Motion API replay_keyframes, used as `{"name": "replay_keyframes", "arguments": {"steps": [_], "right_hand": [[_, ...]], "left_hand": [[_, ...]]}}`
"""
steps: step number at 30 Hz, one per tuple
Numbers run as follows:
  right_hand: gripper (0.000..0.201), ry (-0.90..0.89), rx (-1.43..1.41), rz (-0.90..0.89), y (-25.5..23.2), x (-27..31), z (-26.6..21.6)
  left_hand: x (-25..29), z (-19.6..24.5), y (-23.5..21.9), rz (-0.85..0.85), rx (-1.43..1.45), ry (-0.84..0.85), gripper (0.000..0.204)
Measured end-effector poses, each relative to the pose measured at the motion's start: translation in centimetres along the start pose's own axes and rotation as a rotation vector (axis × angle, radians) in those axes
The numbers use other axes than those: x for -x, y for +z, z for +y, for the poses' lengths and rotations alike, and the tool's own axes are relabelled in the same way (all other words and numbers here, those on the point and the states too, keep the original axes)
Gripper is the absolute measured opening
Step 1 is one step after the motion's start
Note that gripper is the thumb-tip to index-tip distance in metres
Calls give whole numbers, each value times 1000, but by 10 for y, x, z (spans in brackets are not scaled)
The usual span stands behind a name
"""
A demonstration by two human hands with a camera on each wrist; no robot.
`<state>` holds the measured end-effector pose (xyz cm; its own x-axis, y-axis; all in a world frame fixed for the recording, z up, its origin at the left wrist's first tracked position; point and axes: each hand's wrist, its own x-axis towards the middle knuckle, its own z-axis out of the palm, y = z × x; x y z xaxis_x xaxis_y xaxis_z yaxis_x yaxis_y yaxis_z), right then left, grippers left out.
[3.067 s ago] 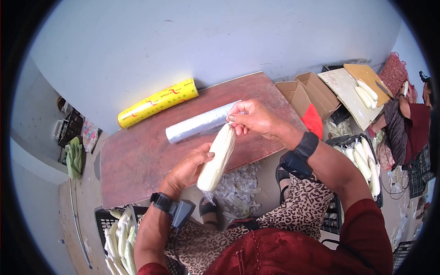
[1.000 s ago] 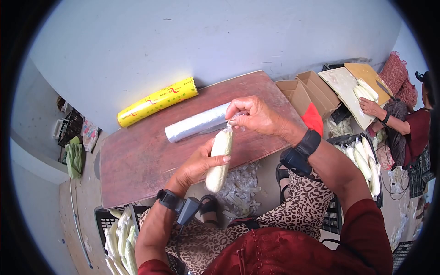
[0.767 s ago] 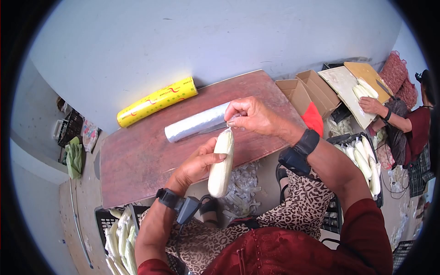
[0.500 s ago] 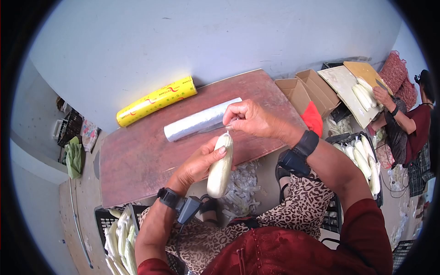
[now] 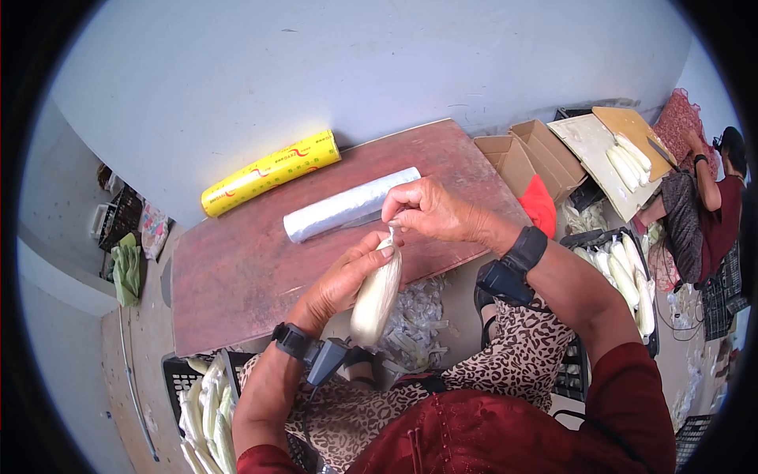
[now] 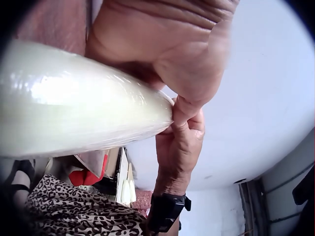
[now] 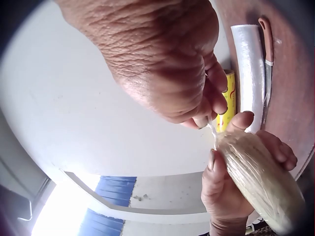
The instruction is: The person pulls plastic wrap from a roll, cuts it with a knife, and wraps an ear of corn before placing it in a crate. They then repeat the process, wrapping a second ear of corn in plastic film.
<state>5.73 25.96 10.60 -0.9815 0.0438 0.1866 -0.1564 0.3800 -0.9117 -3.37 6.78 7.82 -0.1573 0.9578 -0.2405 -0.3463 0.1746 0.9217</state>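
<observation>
A pale ear of corn (image 5: 374,304) wrapped in clear film hangs at a slant over the table's near edge. My left hand (image 5: 341,278) grips its upper part, thumb on the near side. Just above, my right hand (image 5: 438,211) pinches the film's twisted tail (image 7: 212,129) between thumb and fingers. In the left wrist view the shiny wrapped ear (image 6: 83,101) fills the left side, its narrow end at the fingers. A roll of clear film (image 5: 351,204) lies behind the hands, with an orange-handled knife (image 7: 267,44) alongside it.
A yellow printed roll (image 5: 270,174) lies at the back of the reddish table (image 5: 229,284). Crates of corn flank the legs, left (image 5: 170,371) and right (image 5: 654,344). Cardboard boxes (image 5: 545,158) stand at right. Another person (image 5: 722,205) sits near a board with corn (image 5: 629,162).
The ear has turned from leaning right to hanging more steeply, then swung slightly left at its lower end. My left hand has shifted up toward the twisted tail. The other person's arm has moved off the board.
</observation>
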Motion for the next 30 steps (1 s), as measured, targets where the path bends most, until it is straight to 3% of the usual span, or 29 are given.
{"name": "replay_keyframes", "arguments": {"steps": [2,17,23,26,30], "right_hand": [[5,-94,114,40,0,-2,4],[4,-48,81,-21,8,-2,-4],[3,-22,90,-13,11,-1,-4],[2,-100,125,48,7,-4,-5],[6,59,-125,91,-15,-12,9]], "left_hand": [[-3,-6,-5,-9,17,18,37],[2,6,2,-3,-250,64,46],[2,2,-2,25,-222,70,42],[3,0,-3,58,-113,54,34],[5,-2,-6,53,-152,70,33]]}}
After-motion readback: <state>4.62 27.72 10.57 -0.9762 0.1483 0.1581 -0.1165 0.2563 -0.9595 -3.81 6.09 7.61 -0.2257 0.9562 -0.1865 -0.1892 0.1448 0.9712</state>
